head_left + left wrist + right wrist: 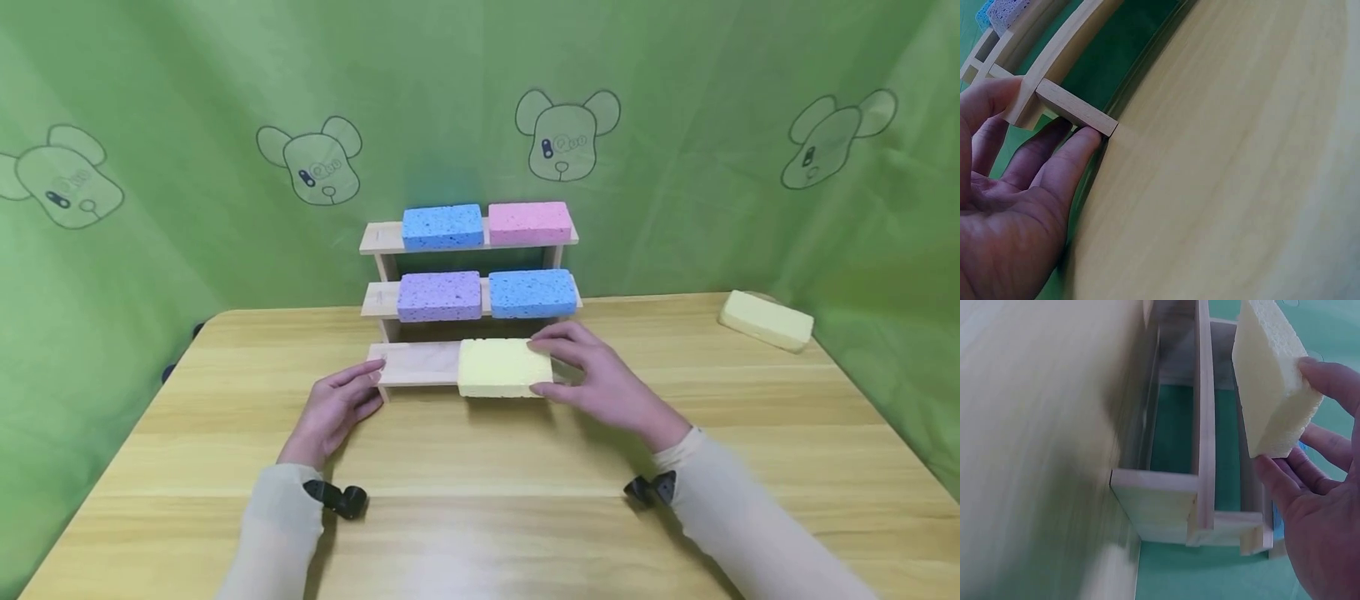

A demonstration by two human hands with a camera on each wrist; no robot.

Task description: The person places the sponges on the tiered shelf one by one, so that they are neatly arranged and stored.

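A three-step wooden rack stands on the table. My left hand holds the left end of its lowest step; in the left wrist view, the thumb lies at the board and fingertips touch the leg beneath. My right hand pinches a pale yellow sponge by its right end, over the right half of the lowest step. From the right wrist, this sponge appears raised off the board. A purple sponge and a blue sponge occupy the middle step.
On the top step sit another blue sponge and a pink sponge. A second yellow sponge lies at the table's back right corner. Green cloth with printed bear heads hangs behind the wooden table.
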